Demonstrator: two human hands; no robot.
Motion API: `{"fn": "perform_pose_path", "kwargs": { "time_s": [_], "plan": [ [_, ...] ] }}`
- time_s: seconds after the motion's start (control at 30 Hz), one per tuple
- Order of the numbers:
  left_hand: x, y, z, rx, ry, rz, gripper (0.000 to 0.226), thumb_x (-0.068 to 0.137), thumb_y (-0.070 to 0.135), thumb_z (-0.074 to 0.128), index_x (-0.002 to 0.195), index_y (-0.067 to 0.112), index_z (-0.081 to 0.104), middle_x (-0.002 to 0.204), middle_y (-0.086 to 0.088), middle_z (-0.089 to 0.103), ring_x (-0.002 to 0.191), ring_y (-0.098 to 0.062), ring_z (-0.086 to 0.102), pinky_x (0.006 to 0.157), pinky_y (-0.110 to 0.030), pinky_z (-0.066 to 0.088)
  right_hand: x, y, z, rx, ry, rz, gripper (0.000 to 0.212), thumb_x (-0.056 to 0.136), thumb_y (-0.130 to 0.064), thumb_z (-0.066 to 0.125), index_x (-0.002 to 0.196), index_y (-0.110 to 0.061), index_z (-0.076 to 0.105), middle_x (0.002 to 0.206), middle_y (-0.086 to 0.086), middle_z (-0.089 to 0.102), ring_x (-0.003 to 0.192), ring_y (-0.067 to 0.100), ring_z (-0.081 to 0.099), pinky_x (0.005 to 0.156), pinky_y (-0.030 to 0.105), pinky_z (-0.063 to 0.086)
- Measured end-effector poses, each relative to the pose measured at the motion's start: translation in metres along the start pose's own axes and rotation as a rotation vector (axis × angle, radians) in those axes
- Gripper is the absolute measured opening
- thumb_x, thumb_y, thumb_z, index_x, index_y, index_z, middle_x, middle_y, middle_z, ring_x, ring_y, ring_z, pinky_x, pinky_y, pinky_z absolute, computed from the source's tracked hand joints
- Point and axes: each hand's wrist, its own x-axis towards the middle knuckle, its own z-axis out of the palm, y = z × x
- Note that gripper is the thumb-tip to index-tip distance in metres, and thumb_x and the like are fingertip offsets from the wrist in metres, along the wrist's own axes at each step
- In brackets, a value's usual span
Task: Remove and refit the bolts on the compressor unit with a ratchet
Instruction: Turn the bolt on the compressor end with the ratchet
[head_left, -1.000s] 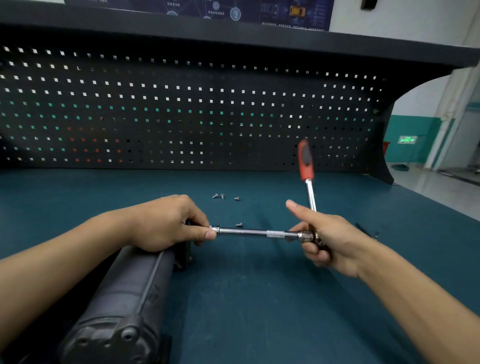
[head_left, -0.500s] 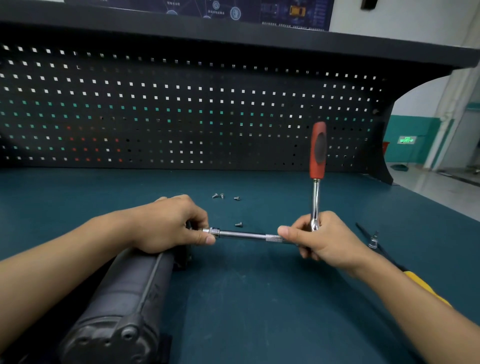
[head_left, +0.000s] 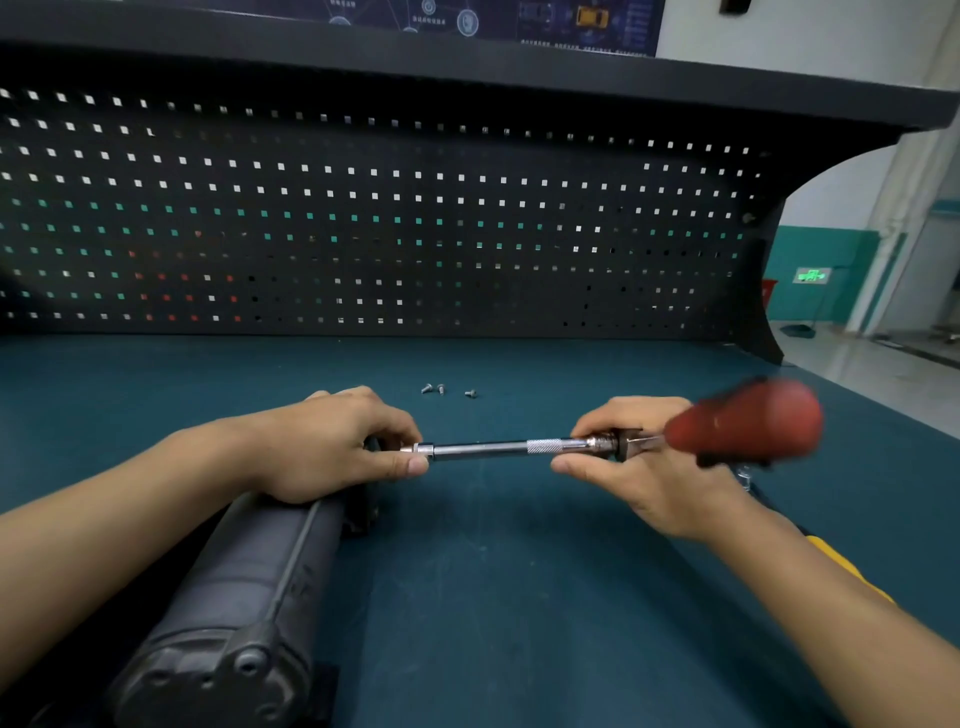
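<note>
Teal table (head_left: 519, 597) bears the dark grey cylindrical compressor unit (head_left: 234, 613), at whose far end the left hand (head_left: 332, 447) pinches the chrome socket (head_left: 423, 449) steady while the right hand (head_left: 639, 478) grips the red-handled chrome ratchet (head_left: 743, 423) by its head, likely to crank; three small loose bolts (head_left: 441, 388) lie beyond it.

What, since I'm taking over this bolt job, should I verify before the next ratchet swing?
1. The socket seated on a bolt: cannot tell; the left hand covers that end of the compressor unit.
2. Steady extension bar: ok; the left hand pinches its socket end.
3. Grip on ratchet head: ok; the right hand holds it.
4. Position of ratchet handle: cannot tell; it is blurred.
5. Clearance of loose bolts: ok; three lie on the bench mat behind the bar.
</note>
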Motion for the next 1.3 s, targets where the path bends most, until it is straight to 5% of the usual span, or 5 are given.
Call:
{"fn": "perform_pose_path", "kwargs": {
  "time_s": [0.17,0.37,0.67,0.87,1.3],
  "plan": [
    [-0.001,0.000,0.000,-0.003,0.001,0.013,0.037,0.092,0.061,0.048,0.104,0.032,0.068,0.100,0.015,0.064,0.109,0.004,0.047,0.102,-0.033,0.038,0.002,-0.003,0.002,-0.028,0.094,-0.024,0.014,0.070,-0.031,0.087,0.078,-0.032,0.075,0.071,-0.009,0.063,0.068,0.013,0.060,0.063,0.042,0.050],
    [0.001,0.001,-0.001,0.011,0.000,0.022,0.035,0.094,0.057,0.053,0.089,0.027,0.071,0.091,0.010,0.067,0.103,-0.019,0.059,0.099,-0.041,0.044,0.002,-0.007,-0.005,0.131,-0.116,0.186,0.034,0.059,-0.057,0.088,0.077,-0.031,0.077,0.067,-0.013,0.069,0.058,0.002,0.059,0.057,0.015,0.044],
    [0.000,0.001,-0.002,0.011,-0.002,0.036,0.033,0.093,0.057,0.055,0.089,0.029,0.071,0.091,0.010,0.066,0.101,-0.015,0.059,0.097,-0.042,0.045,0.005,-0.015,-0.009,0.477,-0.260,0.604,0.088,0.046,-0.086,0.075,0.087,-0.008,0.077,0.057,0.011,0.064,0.035,0.016,0.040,0.039,0.019,0.034],
    [0.000,0.002,-0.002,0.006,0.003,0.034,0.033,0.094,0.056,0.055,0.089,0.028,0.071,0.093,0.005,0.067,0.102,-0.018,0.059,0.098,-0.042,0.045,0.008,-0.014,-0.005,0.603,-0.284,0.838,0.083,0.050,-0.079,0.070,0.090,-0.006,0.068,0.055,0.010,0.059,0.031,0.012,0.028,0.036,0.018,0.023],
    [0.000,0.002,0.000,0.064,0.023,-0.013,0.035,0.090,0.061,0.057,0.095,0.028,0.070,0.095,0.013,0.062,0.100,-0.009,0.056,0.098,-0.033,0.042,0.002,-0.006,0.000,0.416,-0.077,0.391,0.061,0.051,-0.069,0.081,0.068,-0.012,0.067,0.051,0.008,0.062,0.043,0.013,0.053,0.043,0.020,0.039]
  ]
}}
